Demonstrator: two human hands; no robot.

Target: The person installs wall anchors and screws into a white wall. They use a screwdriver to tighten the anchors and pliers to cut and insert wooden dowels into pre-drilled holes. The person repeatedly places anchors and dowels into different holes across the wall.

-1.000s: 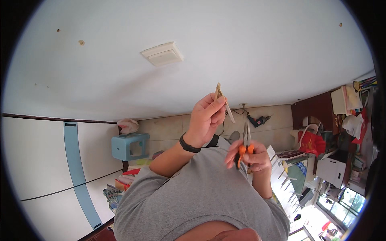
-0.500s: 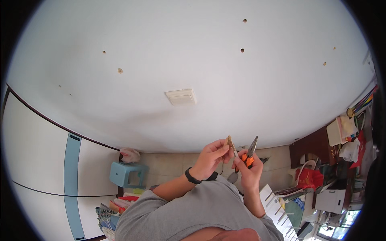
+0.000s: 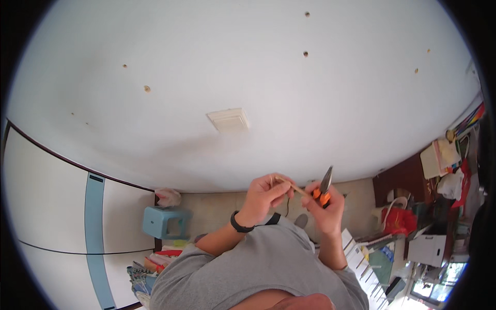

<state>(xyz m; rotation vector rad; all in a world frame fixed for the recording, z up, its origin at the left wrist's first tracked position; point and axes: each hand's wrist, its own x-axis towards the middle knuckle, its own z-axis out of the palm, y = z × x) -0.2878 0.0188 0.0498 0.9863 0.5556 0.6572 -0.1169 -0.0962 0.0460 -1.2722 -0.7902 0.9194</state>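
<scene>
In front of my chest, my left hand pinches one end of a thin tan strip that looks like wood. The strip runs across to my right hand, whose fingers meet its other end. That same right hand is wrapped round a pair of pliers with orange and black handles. The pliers' dark pointed jaws stick up past my fingers, toward the wall, and do not touch the strip. A white wall with several small drilled holes stands just beyond both hands.
A white switch plate sits on the wall. On the left are a blue plastic stool and white cabinet doors. To the right stand a dark wooden desk, a red bag and a white drawer box.
My hands have drawn a little apart, and the strip now spans the gap between them. The left hand moved slightly left, the right hand slightly right with the pliers. The view has shifted a bit.
</scene>
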